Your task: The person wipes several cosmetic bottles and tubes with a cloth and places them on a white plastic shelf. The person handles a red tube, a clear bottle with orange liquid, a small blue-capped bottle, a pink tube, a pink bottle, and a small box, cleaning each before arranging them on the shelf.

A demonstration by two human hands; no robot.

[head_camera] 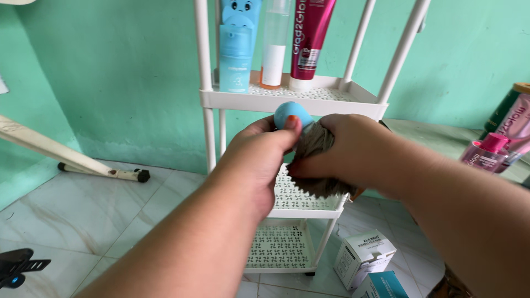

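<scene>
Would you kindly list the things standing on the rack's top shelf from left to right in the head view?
Light blue bottle → clear bottle with white label → magenta tube, all standing on the white rack's top shelf.

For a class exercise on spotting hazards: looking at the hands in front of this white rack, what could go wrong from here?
1. The left hand pinches the small blue rounded object only at the fingertips; it could slip and drop to the tiled floor.
2. The right hand works the grey cloth close to the rack; a knock might topple the tall bottles on the top shelf.
</scene>
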